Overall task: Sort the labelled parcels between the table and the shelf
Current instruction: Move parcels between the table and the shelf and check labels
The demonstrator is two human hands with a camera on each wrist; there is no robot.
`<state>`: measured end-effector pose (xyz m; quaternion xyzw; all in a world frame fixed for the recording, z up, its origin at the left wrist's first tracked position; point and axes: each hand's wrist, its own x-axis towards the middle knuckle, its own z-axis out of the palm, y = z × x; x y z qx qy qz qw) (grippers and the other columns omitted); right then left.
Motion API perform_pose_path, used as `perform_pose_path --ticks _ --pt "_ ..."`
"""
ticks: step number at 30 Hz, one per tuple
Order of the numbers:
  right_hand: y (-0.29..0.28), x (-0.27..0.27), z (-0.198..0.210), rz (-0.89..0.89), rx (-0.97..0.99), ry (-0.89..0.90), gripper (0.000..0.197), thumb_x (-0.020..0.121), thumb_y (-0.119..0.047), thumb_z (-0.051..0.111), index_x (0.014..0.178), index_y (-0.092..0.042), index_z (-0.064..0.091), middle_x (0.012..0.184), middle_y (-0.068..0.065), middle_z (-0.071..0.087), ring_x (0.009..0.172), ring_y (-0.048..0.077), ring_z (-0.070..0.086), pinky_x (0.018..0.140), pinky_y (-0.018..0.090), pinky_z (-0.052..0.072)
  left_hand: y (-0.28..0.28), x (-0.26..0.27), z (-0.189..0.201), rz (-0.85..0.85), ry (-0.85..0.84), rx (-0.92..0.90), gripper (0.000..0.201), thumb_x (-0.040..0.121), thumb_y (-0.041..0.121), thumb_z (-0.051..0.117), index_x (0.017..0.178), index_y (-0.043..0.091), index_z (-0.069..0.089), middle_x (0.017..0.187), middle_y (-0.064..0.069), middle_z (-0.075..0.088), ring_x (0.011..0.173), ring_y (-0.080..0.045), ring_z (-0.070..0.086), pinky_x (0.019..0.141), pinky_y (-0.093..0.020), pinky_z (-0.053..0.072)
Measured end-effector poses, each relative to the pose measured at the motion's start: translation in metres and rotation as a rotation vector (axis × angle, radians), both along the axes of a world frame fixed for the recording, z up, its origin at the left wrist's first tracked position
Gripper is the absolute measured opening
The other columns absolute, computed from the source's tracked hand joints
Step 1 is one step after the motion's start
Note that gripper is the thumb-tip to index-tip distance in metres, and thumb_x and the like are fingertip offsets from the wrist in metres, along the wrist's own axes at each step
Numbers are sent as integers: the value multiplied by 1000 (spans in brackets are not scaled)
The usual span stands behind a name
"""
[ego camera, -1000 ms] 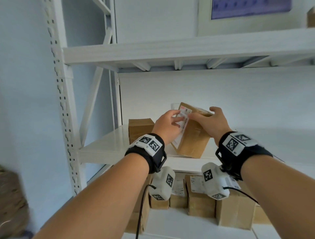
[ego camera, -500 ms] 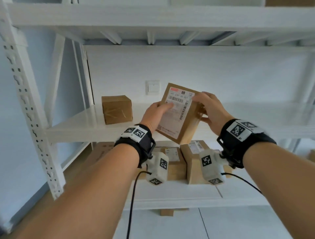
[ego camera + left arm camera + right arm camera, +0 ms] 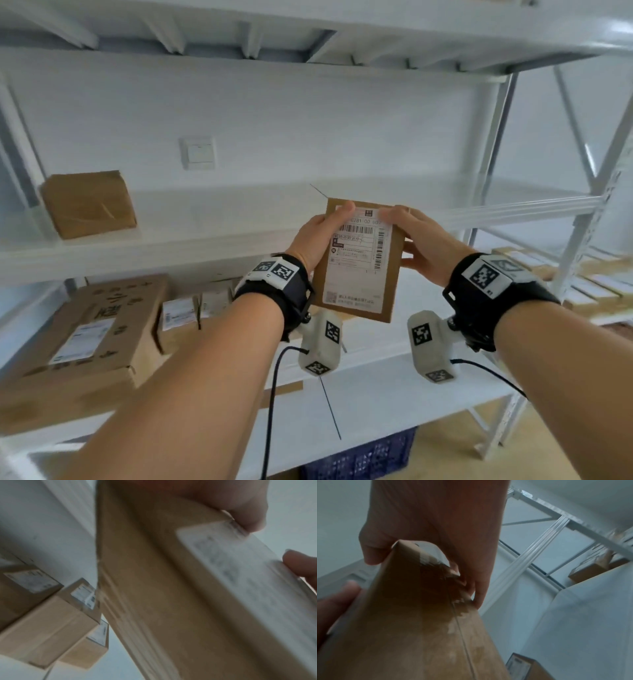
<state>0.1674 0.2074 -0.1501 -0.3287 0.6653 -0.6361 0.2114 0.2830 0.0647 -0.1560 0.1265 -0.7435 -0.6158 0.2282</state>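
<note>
A flat brown parcel (image 3: 359, 260) with a white shipping label facing me is held upright in front of the white shelf (image 3: 212, 240). My left hand (image 3: 318, 236) grips its left edge, thumb on the label's top. On the other side my right hand (image 3: 421, 243) holds the right edge, thumb on the front and fingers behind. The left wrist view shows the parcel (image 3: 171, 588) close up with fingertips (image 3: 247, 513) on its edge. In the right wrist view the parcel (image 3: 412, 622) fills the lower frame, the hand (image 3: 436, 524) wrapped over its top corner.
A plain brown box (image 3: 89, 204) sits on the middle shelf at left. Below it lie a large printed carton (image 3: 89, 335) and several small labelled boxes (image 3: 178, 313). More flat parcels (image 3: 589, 284) lie at right. A blue crate (image 3: 363, 455) stands under the lowest shelf.
The view has swung right along the shelf. Both hands brought the parcel lower and more upright, its label now squarely facing me; grips are unchanged.
</note>
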Motion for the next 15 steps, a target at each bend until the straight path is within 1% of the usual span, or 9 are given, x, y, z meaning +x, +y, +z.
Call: perform_pose_path --ticks 1,3,6,8,10,12,14,15 --pt "13 -12 -5 -16 12 -5 49 90 -42 66 128 -13 56 96 3 72 96 24 69 83 38 57 11 -15 -6 -12 0 6 84 60 81 59 110 15 71 100 -6 76 95 -28 73 98 -51 51" --pt "43 -36 -14 -49 30 -27 49 88 -43 67 127 -15 57 98 4 74 98 24 69 89 42 56 36 -48 -18 -29 1 14 91 58 84 60 114 13 69 100 -6 76 94 -28 73 98 -51 51" --pt "94 -76 -26 -99 63 -82 50 86 -47 69 125 -18 59 111 9 73 109 28 67 96 50 52 78 -105 -38 -60 -15 43 96 53 88 62 114 13 68 101 -7 76 96 -30 72 98 -53 50" --pt "132 -105 -37 -123 91 -131 48 85 -49 69 122 -19 62 113 8 73 112 28 65 97 54 50 110 -144 -52 -97 -31 37 96 55 87 61 112 11 69 101 -9 75 96 -32 72 97 -53 51" --pt "171 -131 -53 -140 123 -195 44 86 -49 67 119 -20 64 110 5 74 113 26 64 100 57 47 145 -179 -60 -140 -30 2 86 65 82 55 110 10 69 99 -10 75 92 -30 72 94 -49 53" --pt "207 -156 -71 -147 174 -241 47 84 -52 68 119 -22 64 110 1 74 114 24 63 103 57 45 178 -213 -68 -174 -25 -37 78 73 76 49 107 10 70 97 -10 75 87 -28 73 88 -44 56" --pt "239 -177 -88 -158 202 -254 56 77 -55 72 122 -22 63 111 -1 74 114 23 64 104 56 45 206 -243 -78 -192 -40 -44 80 73 77 47 109 9 69 94 -8 76 82 -24 73 82 -39 56" --pt "253 -187 -95 -176 197 -252 57 75 -53 73 122 -22 62 109 -1 75 112 23 65 104 54 46 219 -255 -84 -200 -47 -44 80 73 78 48 110 10 69 94 -6 76 82 -22 73 80 -37 56"
